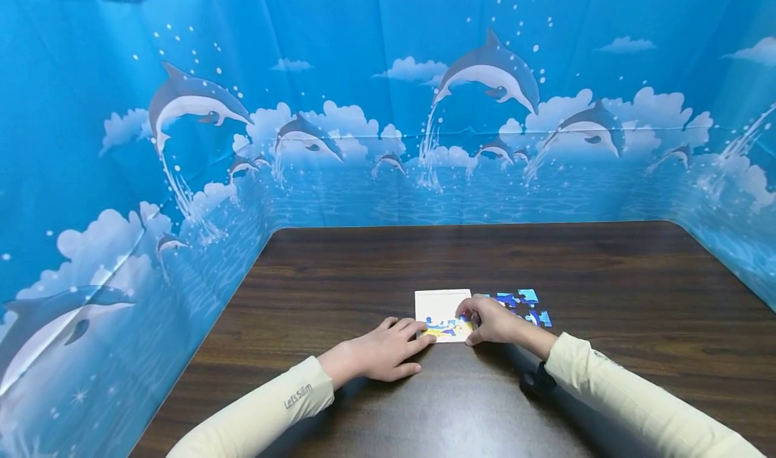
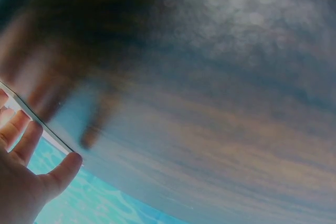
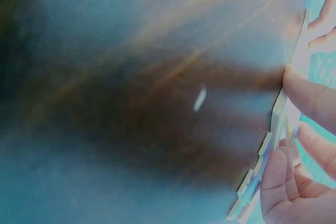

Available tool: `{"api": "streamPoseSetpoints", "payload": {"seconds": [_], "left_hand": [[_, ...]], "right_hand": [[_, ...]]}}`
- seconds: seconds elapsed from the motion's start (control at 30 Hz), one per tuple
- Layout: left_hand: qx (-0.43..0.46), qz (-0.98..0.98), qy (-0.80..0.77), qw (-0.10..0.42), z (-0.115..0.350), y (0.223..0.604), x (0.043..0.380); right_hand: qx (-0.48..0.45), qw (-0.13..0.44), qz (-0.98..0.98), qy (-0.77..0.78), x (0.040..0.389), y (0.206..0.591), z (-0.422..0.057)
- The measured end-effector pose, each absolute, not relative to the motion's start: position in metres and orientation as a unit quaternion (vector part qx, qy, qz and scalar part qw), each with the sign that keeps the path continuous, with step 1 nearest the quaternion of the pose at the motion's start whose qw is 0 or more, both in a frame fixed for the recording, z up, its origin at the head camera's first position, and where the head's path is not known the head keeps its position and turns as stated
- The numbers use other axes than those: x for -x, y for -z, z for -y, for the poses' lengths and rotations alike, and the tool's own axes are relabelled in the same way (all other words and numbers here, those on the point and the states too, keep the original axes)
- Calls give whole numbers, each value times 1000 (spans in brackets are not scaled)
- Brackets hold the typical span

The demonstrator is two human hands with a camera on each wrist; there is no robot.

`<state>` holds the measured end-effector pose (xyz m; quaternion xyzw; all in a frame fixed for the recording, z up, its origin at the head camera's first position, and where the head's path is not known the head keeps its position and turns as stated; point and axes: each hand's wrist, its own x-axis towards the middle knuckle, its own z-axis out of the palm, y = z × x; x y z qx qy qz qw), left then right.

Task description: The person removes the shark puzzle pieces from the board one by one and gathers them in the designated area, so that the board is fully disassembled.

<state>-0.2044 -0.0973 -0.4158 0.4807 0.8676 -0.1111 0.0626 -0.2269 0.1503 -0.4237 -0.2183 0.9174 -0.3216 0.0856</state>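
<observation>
A white puzzle board (image 1: 441, 303) lies on the table, its lower part filled with blue and yellow picture pieces (image 1: 445, 326). My left hand (image 1: 391, 350) rests at the board's lower left, fingers spread, fingertips over its edge. The left wrist view has the same hand (image 2: 31, 166) along the board's rim. Over the board's right side, my right hand (image 1: 494, 320) curls its fingers, the thumb at the near edge. A small puzzle piece (image 3: 289, 129) shows tilted at the index fingertip in the right wrist view; the fingers partly hide it.
Several loose blue puzzle pieces (image 1: 527, 296) lie on the dark wooden table (image 1: 339, 269), right of the board and partly behind the right hand. A blue dolphin-print curtain (image 1: 364, 108) borders the table's back and sides. A dark object (image 1: 536, 381) sits under the right wrist.
</observation>
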Motion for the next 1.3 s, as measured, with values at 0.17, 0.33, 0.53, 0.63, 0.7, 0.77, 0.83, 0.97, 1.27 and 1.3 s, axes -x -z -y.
{"api": "streamPoseSetpoints", "payload": {"seconds": [0.17, 0.33, 0.53, 0.63, 0.7, 0.77, 0.83, 0.97, 1.27, 1.3], "left_hand": [[-482, -867, 116, 54, 97, 417, 205], [-481, -867, 118, 58, 96, 417, 205], [-483, -866, 118, 58, 97, 418, 205], [-486, -865, 118, 51, 97, 420, 206], [-485, -865, 117, 49, 98, 420, 206], [-484, -866, 117, 50, 98, 420, 206], [-481, -867, 116, 53, 98, 420, 206], [-479, -868, 115, 59, 98, 420, 205], [-482, -866, 116, 62, 98, 417, 204], [-482, -866, 117, 61, 98, 417, 204]], "right_hand": [[214, 84, -920, 316, 228, 421, -149], [221, 82, -917, 323, 227, 420, -151], [245, 65, -908, 335, 227, 421, -155], [251, 59, -906, 336, 227, 421, -157], [247, 61, -906, 338, 228, 420, -157], [244, 64, -907, 338, 228, 420, -156], [243, 67, -907, 338, 228, 419, -156], [258, 62, -908, 324, 228, 420, -157], [308, 57, -902, 296, 229, 419, -158], [306, 60, -903, 297, 229, 419, -158]]}}
